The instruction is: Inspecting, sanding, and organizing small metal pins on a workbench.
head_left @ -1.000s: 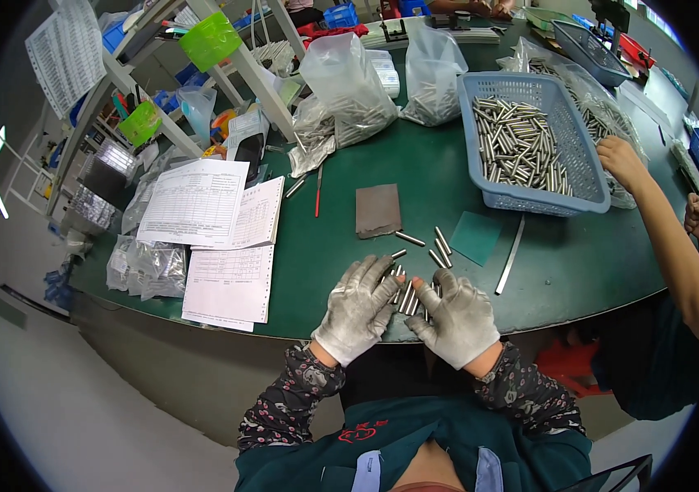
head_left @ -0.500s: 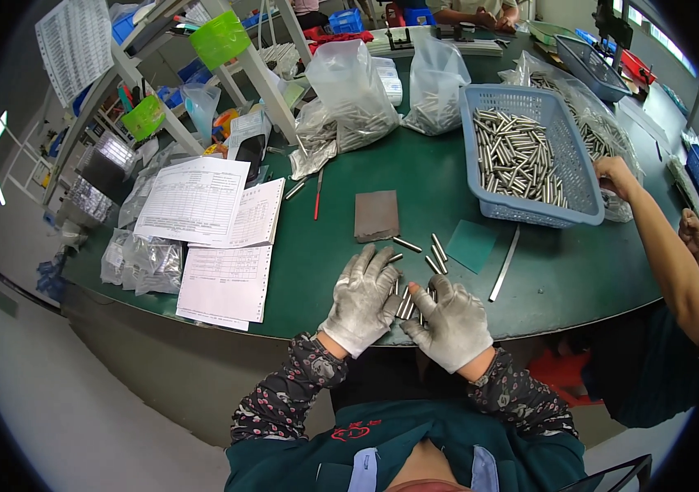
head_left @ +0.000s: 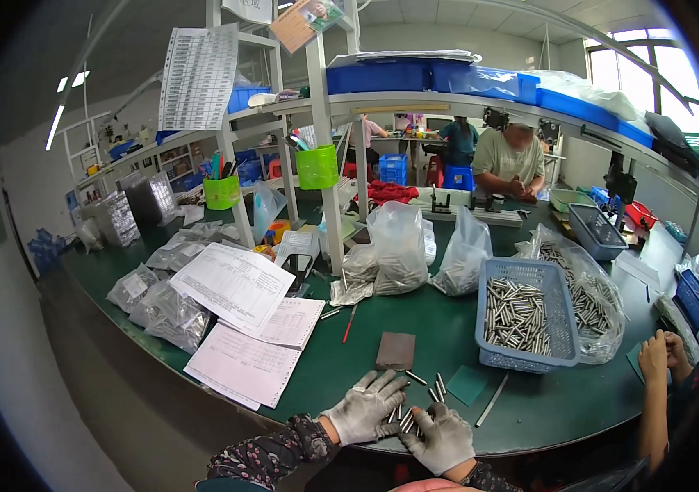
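Note:
Several short steel pins (head_left: 439,389) lie near the front edge of the green table, some between my two gloved hands. My left hand (head_left: 366,407) lies palm down beside them with its fingers stretched out. From the other side, my right hand (head_left: 441,440) rests over the pins, thumb and fingers apart and touching some of them. The gloves partly hide the pins under them. Just beyond my hands sits a brown square pad (head_left: 396,351), with a thin green sheet (head_left: 466,385) to its right.
A blue basket of pins (head_left: 566,348) stands at right beside a clear bag of pins (head_left: 599,307). Papers (head_left: 243,361) lie left, near a red pen (head_left: 350,324). Plastic bags (head_left: 398,250) stand under the shelf. A metal strip (head_left: 492,399) and a co-worker's hands (head_left: 662,354) are at right.
The view has tilted up, showing more of the shelf and room. My hands stay about where they were over the pins. The co-worker's hand has left the bag and joined the other hand.

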The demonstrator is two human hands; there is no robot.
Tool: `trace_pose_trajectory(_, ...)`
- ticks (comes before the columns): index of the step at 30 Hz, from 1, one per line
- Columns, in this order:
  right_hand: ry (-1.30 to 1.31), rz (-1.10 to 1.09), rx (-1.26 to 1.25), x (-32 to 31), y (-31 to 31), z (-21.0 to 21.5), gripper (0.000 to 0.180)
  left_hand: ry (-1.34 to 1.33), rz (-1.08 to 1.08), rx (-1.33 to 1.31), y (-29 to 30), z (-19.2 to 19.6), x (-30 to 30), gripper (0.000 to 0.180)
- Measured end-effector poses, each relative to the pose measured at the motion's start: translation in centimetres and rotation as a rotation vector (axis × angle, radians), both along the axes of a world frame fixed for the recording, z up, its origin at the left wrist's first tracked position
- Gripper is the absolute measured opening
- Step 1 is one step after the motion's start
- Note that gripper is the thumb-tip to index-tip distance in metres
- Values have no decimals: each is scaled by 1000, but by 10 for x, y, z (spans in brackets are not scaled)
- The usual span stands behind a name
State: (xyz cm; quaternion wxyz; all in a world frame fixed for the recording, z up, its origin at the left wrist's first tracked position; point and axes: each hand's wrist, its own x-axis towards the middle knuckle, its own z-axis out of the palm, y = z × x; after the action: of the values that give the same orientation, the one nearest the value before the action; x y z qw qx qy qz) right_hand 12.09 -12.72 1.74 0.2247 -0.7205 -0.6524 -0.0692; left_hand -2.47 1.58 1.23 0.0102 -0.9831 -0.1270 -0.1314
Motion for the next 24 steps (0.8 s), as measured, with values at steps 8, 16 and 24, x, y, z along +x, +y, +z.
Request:
trace_pose_trajectory(8,-23,-18,-57,7,7,-3,48,-112,-86,-91,10,-7,8,54)
trace_pose_trajectory(16,-33,-30,-94,2,-2,-11,50,-122,-110,-127,4,-9,1,59)
trace_pose_trajectory(24,-61,160,144,35,-7,93,56,-112,-101,-176,6,1,3,63)
